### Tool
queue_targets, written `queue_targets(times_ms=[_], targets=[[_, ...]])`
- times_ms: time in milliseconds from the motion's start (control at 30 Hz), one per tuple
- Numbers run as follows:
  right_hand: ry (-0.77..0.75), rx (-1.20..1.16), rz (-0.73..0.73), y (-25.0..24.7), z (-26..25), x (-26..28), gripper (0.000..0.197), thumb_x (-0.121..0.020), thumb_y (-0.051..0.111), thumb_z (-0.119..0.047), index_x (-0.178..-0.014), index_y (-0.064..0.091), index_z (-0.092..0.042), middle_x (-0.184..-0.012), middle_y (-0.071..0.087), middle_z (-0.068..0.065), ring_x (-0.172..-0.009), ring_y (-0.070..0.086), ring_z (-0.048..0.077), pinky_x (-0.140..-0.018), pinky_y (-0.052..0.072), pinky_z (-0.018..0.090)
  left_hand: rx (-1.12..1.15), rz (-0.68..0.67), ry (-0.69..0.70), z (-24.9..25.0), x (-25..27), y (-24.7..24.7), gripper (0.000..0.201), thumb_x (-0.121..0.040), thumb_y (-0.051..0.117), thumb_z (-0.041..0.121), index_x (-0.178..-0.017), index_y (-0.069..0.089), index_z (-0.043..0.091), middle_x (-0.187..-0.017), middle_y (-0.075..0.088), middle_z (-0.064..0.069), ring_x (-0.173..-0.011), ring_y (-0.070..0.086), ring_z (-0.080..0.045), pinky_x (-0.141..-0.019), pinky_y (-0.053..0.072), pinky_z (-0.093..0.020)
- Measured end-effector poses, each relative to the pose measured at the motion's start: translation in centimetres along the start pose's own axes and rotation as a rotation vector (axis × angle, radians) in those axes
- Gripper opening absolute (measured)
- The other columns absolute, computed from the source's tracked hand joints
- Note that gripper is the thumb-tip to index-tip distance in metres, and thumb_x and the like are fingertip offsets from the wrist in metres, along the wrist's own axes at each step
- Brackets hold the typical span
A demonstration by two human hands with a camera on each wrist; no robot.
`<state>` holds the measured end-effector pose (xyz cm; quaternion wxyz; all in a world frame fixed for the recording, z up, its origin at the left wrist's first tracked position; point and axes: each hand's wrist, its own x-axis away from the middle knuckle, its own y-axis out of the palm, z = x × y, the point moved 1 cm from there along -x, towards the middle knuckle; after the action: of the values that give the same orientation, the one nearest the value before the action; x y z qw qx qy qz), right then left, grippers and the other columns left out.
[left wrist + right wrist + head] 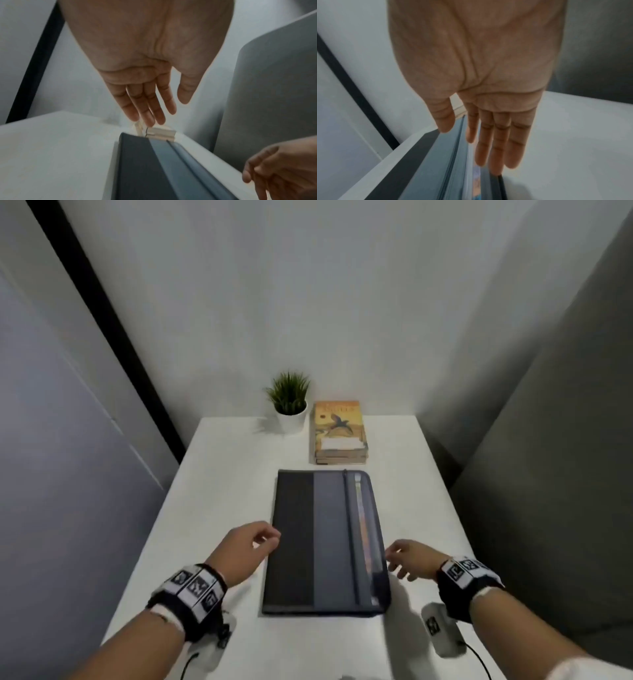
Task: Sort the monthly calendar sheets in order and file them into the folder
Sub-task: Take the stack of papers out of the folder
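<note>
From the head view, the dark two-tone fabric folder (325,542) lies closed at the middle of the white bench (212,491), colourful calendar sheets (364,529) peeking along its right edge; book (337,429) title unreadable. Left wrist view: left hand (145,67) spread, empty. Right wrist view: right hand (479,88), fingers straight, hovering at the folder's edge.
</note>
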<state>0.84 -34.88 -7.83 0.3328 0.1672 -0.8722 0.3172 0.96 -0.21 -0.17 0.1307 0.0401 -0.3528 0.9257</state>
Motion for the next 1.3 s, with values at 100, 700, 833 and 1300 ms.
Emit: queue_targets(times_ms=[100,700,833,1300], targets=[[0.061,0.03,0.052,0.7,-0.9,-2.4,0.022,-0.093,0.05,-0.023,-0.103,0.059,-0.005,-0.085,0.059,0.009,-0.068,0.057,0.023,-0.059,0.05,0.03,-0.115,-0.048,-0.114,-1.5,-2.7,2.3,0.009,-0.091,0.062,0.02,-0.098,0.068,0.021,-0.109,0.067,0.001,-0.097,0.06,-0.012,-0.082,0.041,-0.016],[-0.107,-0.411,0.02,-0.4,-6.3,0.3,0.031,-0.082,0.057,0.0,-0.113,0.058,-0.006,-0.09,0.068,0.01,-0.075,0.065,0.022,-0.064,0.056,0.035,-0.168,-0.266,-0.395,-2.8,-4.8,6.7,0.061,-0.092,0.058,0.045,-0.14,0.047,0.01,-0.143,0.049,-0.008,-0.13,0.048,-0.023,-0.106,0.036,-0.029],[-0.294,-0.284,-0.011,-0.6,-11.8,5.0,0.023,-0.082,0.059,-0.006,-0.104,0.057,-0.013,-0.098,0.068,0.012,-0.081,0.069,0.025,-0.058,0.056,0.031,0.158,-0.17,-0.24,3.6,-5.8,4.9,0.057,-0.084,0.055,0.064,-0.121,0.058,0.02,-0.111,0.062,0.003,-0.092,0.059,-0.011,-0.08,0.055,-0.034],[-0.271,-0.167,0.145,0.8,-18.2,5.0,0.077,-0.079,0.068,-0.051,-0.135,0.021,-0.029,-0.095,0.06,0.003,-0.071,0.068,0.018,-0.047,0.053,0.027,0.52,0.057,-0.288,5.9,-5.0,0.7,0.04,-0.097,0.047,0.031,-0.133,0.031,0.026,-0.084,0.066,-0.009,-0.065,0.068,-0.013,-0.049,0.052,-0.024]])
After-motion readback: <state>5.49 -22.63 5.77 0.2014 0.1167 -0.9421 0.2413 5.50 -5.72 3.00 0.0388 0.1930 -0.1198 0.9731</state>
